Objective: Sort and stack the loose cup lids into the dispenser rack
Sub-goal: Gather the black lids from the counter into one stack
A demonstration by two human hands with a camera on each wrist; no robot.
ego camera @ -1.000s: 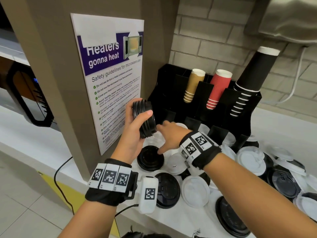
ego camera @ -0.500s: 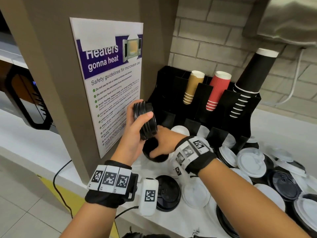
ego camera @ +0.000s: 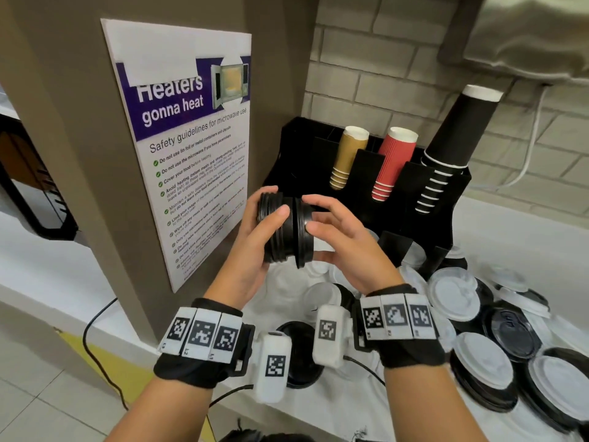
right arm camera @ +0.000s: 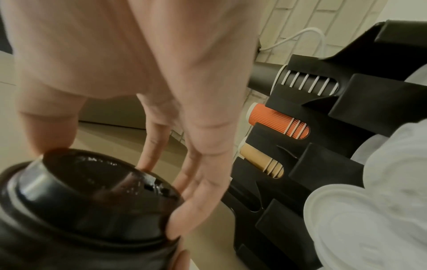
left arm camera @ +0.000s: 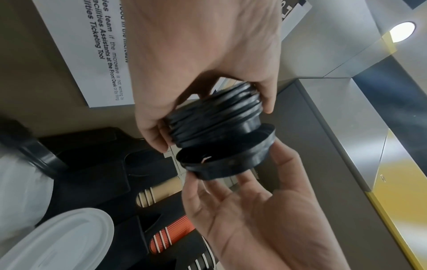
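My left hand (ego camera: 274, 204) grips a sideways stack of black lids (ego camera: 277, 231) in front of the black dispenser rack (ego camera: 411, 224). My right hand (ego camera: 310, 228) pinches one more black lid (ego camera: 302, 232) by its rim and holds it against the stack's right end. The left wrist view shows this single lid (left arm camera: 228, 160) just under the stack (left arm camera: 215, 117), slightly tilted and not fully seated. In the right wrist view my fingers (right arm camera: 196, 182) curve round the lid (right arm camera: 92, 201). Loose white lids (ego camera: 452, 291) and black lids (ego camera: 510, 333) lie scattered on the counter.
The rack holds brown cups (ego camera: 347, 157), red cups (ego camera: 393, 164) and tall black cups (ego camera: 455, 145). A pillar with a microwave poster (ego camera: 191, 148) stands close on the left. A white cable (ego camera: 529, 148) runs down the brick wall. The counter's front edge (ego camera: 318, 419) is near my wrists.
My right hand picked a black lid off the counter, rose with it and brought it to the end of the stack in my left hand. The left hand stayed about where it was.
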